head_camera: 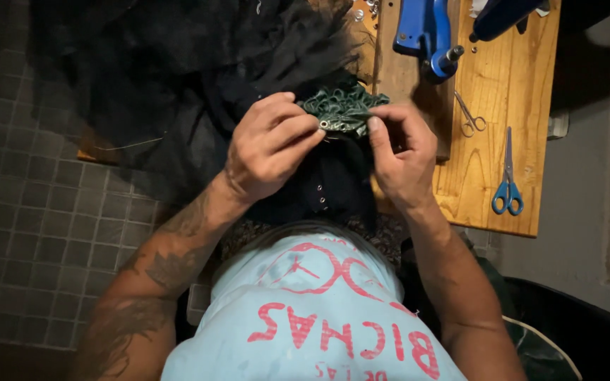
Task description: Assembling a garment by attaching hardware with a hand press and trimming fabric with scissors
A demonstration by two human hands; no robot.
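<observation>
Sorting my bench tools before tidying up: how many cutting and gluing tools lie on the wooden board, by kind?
Blue-handled scissors: 1
Small metal snips: 1
Blue glue gun: 1
Total: 3
All lie on the wooden board; neither hand touches them.

Light-blue tee w/ red print, bare forearms, tattoos on left arm (171,261).

Both hands (333,144) pinch a ruffled trim (344,107) atop dark fabric (178,77); two scissors (507,176) lie right on the wooden board (510,85).
</observation>
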